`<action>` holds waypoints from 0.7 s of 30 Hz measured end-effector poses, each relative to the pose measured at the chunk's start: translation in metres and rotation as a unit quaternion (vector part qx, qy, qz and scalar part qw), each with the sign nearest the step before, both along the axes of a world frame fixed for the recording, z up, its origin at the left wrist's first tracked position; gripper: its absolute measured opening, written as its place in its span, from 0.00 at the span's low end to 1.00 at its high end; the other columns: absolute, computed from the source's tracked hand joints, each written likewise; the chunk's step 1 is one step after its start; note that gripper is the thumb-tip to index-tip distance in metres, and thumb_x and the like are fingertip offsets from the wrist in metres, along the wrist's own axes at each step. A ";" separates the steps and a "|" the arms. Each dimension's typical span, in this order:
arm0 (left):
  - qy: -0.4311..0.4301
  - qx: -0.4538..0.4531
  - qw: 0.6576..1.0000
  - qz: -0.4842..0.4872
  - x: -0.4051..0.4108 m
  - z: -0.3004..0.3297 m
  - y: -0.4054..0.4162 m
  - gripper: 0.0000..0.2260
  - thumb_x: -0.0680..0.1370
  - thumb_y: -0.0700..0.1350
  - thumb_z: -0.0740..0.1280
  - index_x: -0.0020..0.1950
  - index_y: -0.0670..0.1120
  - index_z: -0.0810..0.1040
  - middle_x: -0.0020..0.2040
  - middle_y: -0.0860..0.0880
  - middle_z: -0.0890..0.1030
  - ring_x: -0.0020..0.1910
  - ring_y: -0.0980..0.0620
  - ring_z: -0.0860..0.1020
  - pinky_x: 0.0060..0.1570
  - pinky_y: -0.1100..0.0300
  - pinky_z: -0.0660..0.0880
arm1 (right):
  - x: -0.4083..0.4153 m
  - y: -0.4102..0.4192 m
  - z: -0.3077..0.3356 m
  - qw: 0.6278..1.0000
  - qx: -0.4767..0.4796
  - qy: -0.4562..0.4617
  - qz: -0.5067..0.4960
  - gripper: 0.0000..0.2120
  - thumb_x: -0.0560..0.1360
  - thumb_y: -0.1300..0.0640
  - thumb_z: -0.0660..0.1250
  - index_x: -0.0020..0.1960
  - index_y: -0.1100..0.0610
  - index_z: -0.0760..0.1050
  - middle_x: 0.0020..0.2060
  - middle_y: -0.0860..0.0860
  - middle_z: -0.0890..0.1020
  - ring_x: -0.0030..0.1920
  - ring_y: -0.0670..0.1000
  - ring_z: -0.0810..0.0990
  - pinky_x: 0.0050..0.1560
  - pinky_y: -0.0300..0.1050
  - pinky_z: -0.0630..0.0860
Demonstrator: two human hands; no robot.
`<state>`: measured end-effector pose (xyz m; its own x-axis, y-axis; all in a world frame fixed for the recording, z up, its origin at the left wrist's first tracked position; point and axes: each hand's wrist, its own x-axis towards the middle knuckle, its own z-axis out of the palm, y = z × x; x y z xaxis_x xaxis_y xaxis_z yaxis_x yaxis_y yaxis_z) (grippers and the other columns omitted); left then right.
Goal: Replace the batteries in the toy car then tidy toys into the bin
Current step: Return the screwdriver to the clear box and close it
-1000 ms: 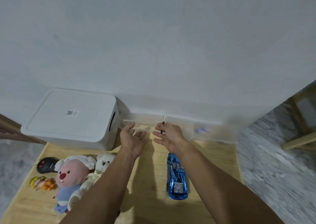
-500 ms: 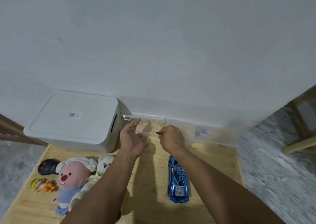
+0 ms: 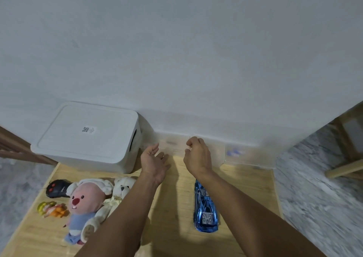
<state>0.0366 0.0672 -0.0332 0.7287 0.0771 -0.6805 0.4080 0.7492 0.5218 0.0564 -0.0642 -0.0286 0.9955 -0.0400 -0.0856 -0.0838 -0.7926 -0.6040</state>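
Note:
A shiny blue toy car lies on the wooden table, nose toward me, beneath my right forearm. The closed white bin stands at the back left against the wall. My left hand is open, palm turned right, just right of the bin. My right hand has its fingers curled in front of a clear plastic box by the wall. The small screwdriver does not show plainly in that hand. A dark smudge lies inside the box.
At the left front lie a pink plush toy, a white teddy bear, a black remote control and a small yellow-orange toy. A second clear box with blue items sits at the back right. The table ends at the right over marble floor.
My right hand held a small screwdriver upright, then turned it leftward over the clear box; now its fingers are curled and the tool is not clearly seen. My left hand stayed open beside it.

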 end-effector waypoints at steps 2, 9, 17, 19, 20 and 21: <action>-0.005 0.030 0.999 -0.010 -0.004 0.000 -0.004 0.14 0.75 0.46 0.62 0.61 0.47 0.72 0.61 0.45 0.69 0.65 0.45 0.71 0.68 0.43 0.61 | 0.000 0.000 0.000 0.998 -0.030 0.009 0.055 0.16 0.77 0.64 0.62 0.64 0.56 0.72 0.61 0.52 0.74 0.57 0.57 0.77 0.55 0.51 0.75; -0.065 0.645 0.751 -0.124 -0.019 -0.015 -0.007 0.24 0.73 0.39 0.67 0.68 0.41 0.68 0.66 0.43 0.72 0.64 0.45 0.71 0.59 0.57 0.67 | -0.003 0.007 0.000 0.950 -0.238 0.000 0.203 0.16 0.72 0.66 0.58 0.57 0.57 0.75 0.52 0.51 0.80 0.61 0.57 0.69 0.55 0.50 0.62; -0.006 0.688 0.567 -0.453 -0.013 -0.030 0.006 0.38 0.75 0.43 0.61 0.79 0.44 0.43 0.80 0.48 0.39 0.79 0.46 0.47 0.74 0.40 0.52 | -0.016 0.008 -0.010 0.929 -0.285 0.003 0.234 0.19 0.75 0.64 0.56 0.65 0.58 0.68 0.61 0.53 0.74 0.63 0.57 0.69 0.55 0.53 0.61; 0.005 0.696 0.552 -0.459 -0.014 -0.028 0.006 0.38 0.75 0.45 0.62 0.79 0.45 0.43 0.80 0.48 0.39 0.79 0.44 0.48 0.74 0.40 0.52 | -0.017 0.005 -0.011 0.934 -0.265 0.011 0.238 0.24 0.75 0.64 0.58 0.70 0.57 0.64 0.68 0.52 0.70 0.68 0.56 0.66 0.60 0.54 0.60; 0.011 0.704 0.544 -0.456 -0.013 -0.026 0.006 0.38 0.75 0.46 0.62 0.79 0.45 0.44 0.80 0.48 0.41 0.78 0.44 0.47 0.74 0.41 0.51 | -0.018 0.003 -0.011 0.941 -0.244 0.010 0.234 0.26 0.74 0.65 0.60 0.71 0.56 0.64 0.70 0.52 0.69 0.71 0.56 0.63 0.63 0.54 0.59; 0.013 0.716 0.534 -0.449 -0.012 -0.023 0.005 0.37 0.75 0.47 0.63 0.79 0.45 0.46 0.80 0.47 0.43 0.79 0.43 0.46 0.74 0.41 0.51 | -0.019 -0.001 -0.011 0.949 -0.220 0.003 0.224 0.27 0.72 0.67 0.61 0.71 0.55 0.65 0.71 0.52 0.69 0.72 0.55 0.62 0.66 0.54 0.58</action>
<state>0.0243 0.0723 -0.0563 0.9010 0.1598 -0.4034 0.2885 -0.9151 0.2818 0.0375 -0.0649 -0.0397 0.9205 0.3544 -0.1647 0.3192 -0.9250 -0.2062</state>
